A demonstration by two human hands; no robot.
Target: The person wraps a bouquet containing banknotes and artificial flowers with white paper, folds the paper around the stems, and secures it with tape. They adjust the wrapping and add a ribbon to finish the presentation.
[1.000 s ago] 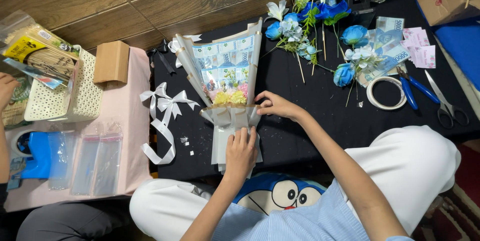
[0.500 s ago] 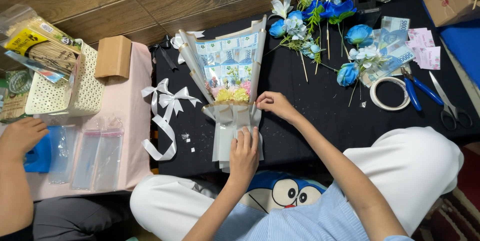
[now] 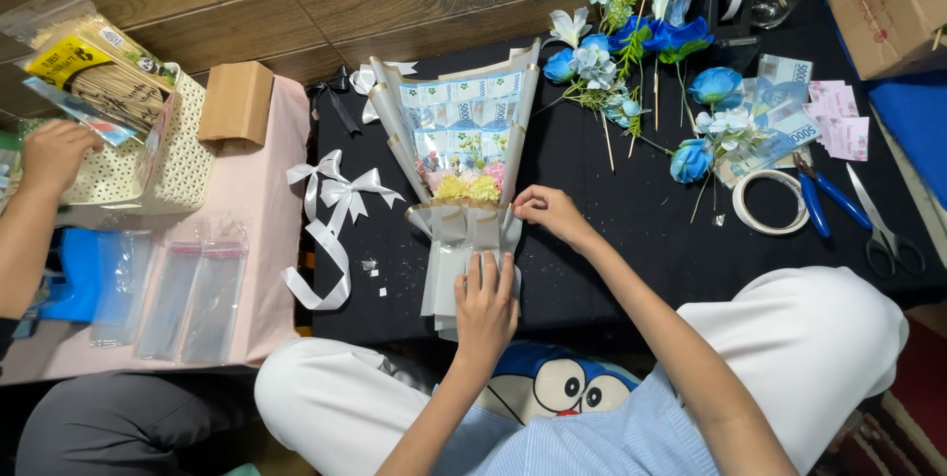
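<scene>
A bouquet point(image 3: 464, 141) of banknotes and small yellow and pink flowers, wrapped in grey paper with gold edges, lies on the black cloth point(image 3: 631, 239). My left hand point(image 3: 483, 303) presses flat on the bouquet's lower stem wrap, holding it down. At the waist of the wrap, on its right edge, my right hand point(image 3: 547, 210) pinches the paper between finger and thumb.
White ribbon bows point(image 3: 335, 195) lie left of the bouquet. Blue artificial flowers point(image 3: 651, 52), loose banknotes point(image 3: 779, 121), a tape roll point(image 3: 769, 202), blue pliers point(image 3: 824, 198) and scissors point(image 3: 888, 229) lie to the right. Another person's hand point(image 3: 49, 155) rests at a white basket point(image 3: 182, 155); clear bags point(image 3: 187, 293) lie on pink cloth.
The other person's hand at the left has moved up from the blue object to the white basket. My own hands have stayed on the bouquet almost unmoved.
</scene>
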